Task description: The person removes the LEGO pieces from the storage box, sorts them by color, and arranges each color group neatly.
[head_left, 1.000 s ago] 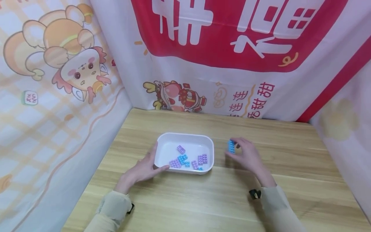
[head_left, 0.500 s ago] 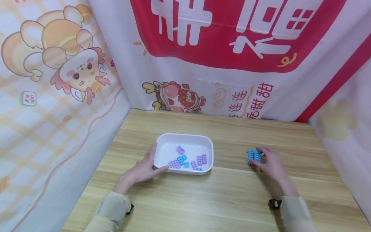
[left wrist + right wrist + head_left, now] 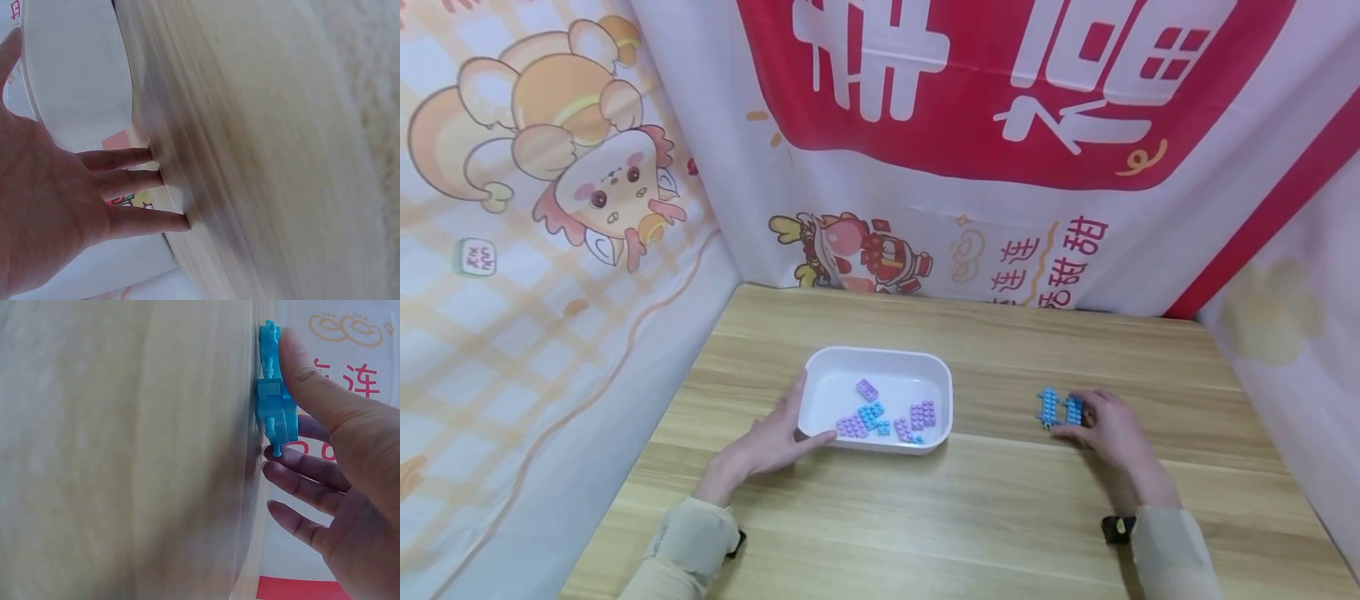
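Observation:
A white plastic tray (image 3: pixel 880 444) holds several purple and blue toy building bricks, such as a purple brick (image 3: pixel 867 389) lying apart from the rest. My left hand (image 3: pixel 771 437) rests against the tray's left end, thumb along the near rim. In the left wrist view its fingers (image 3: pixel 125 183) reach straight down to the tabletop. Right of the tray, two blue building bricks with side pegs lie side by side on the table. My right hand (image 3: pixel 1112 433) pinches the right blue brick (image 3: pixel 1073 411); the left blue brick (image 3: pixel 1048 407) sits just beside it, a small gap between them.
The wooden table (image 3: pixel 925 517) meets a printed cloth backdrop (image 3: pixel 970 192) at its far edge. More cloth (image 3: pixel 550 333) hangs along the left side, and white cloth (image 3: pixel 1300 400) along the right.
My right hand has moved right and slightly nearer with its blue brick, lowering it beside the other one. A gap has opened between the two bricks. My left hand stays at the tray.

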Available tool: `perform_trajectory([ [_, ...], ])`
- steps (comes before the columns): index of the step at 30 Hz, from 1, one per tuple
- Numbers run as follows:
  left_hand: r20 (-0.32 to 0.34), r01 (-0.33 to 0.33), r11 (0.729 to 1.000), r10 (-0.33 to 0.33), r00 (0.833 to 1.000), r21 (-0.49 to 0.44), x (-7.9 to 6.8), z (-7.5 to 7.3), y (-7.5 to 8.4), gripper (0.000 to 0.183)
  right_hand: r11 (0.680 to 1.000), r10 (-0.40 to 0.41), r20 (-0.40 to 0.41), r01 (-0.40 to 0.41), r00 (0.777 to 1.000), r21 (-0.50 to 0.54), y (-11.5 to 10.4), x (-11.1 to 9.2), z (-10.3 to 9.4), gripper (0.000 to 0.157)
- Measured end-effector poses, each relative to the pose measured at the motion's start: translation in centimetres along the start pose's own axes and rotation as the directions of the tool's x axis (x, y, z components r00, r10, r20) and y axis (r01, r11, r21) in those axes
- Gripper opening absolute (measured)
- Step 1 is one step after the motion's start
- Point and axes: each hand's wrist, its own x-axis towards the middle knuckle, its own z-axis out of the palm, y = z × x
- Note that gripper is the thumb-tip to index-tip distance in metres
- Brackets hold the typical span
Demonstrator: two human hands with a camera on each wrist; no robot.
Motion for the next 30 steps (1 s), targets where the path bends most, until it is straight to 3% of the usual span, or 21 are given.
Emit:
perform_trajectory([
  [6, -0.001, -0.001, 1.0, 0.001, 1.0, -0.004, -0.1, 0.3, -0.3, 0.125, 1.0, 0.0, 0.023, 0.0, 1.0, -0.008, 0.0, 0.0, 0.2, 0.073],
  [10, 0.008, 0.007, 1.0, -0.006, 1.0, -0.008, -0.1, 0.4, -0.3, 0.126, 1.0, 0.027, 0.056, -0.027, 0.998, -0.002, -0.1, 0.0, 0.2, 0.08],
  [14, 0.002, -0.001, 1.0, 0.001, 1.0, -0.011, 0.1, 0.3, -0.3, 0.125, 0.999, 0.022, 0.019, -0.023, 1.0, 0.046, -1.3, 0.4, -0.3, 0.085],
  [20, -0.006, -0.002, 1.0, 0.002, 1.0, -0.002, 0.2, 0.0, -0.3, 0.127, 0.99, -0.071, -0.077, 0.08, 0.995, 0.117, -5.6, 1.7, -1.4, 0.085],
  [25, -0.003, 0.009, 1.0, -0.009, 1.0, 0.005, 0.2, 0.0, -0.3, 0.127, 0.971, -0.154, -0.066, 0.163, 0.986, 0.173, -10.1, 2.7, -1.0, 0.093],
  [30, 0.001, 0.019, 1.0, -0.019, 1.0, 0.001, 0.2, 0.1, -0.3, 0.126, 0.942, -0.244, 0.003, 0.237, 0.97, 0.237, -14.9, 3.5, 0.2, 0.095],
])
